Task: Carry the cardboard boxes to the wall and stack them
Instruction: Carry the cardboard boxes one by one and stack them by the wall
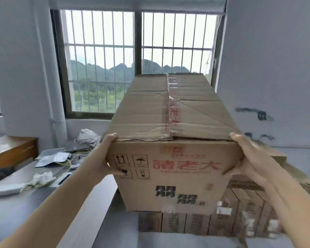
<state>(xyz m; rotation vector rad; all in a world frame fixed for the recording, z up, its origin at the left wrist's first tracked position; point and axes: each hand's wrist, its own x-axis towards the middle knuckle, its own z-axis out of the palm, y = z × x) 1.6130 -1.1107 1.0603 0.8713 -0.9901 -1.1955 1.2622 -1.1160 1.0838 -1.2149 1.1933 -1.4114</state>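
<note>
You are holding a long brown cardboard box with red and black printed characters [170,140] out in front of you at chest height, its taped top flaps facing up and its far end pointing toward a barred window with green hills beyond [104,59]. Your left hand [106,156] grips the near left corner, thumb hooked over the top edge and fingers [121,171] curled onto the printed front face. Your right hand [247,158] grips the near right corner the same way, thumb on the top edge, fingers wrapped round the side. Below and behind the box sits a stack of other brown cardboard boxes [240,208] against the pale blue wall [276,68] on your right. To your left a grey counter [25,203] carries loose papers, cables and a crumpled white plastic bag [88,136]
</note>
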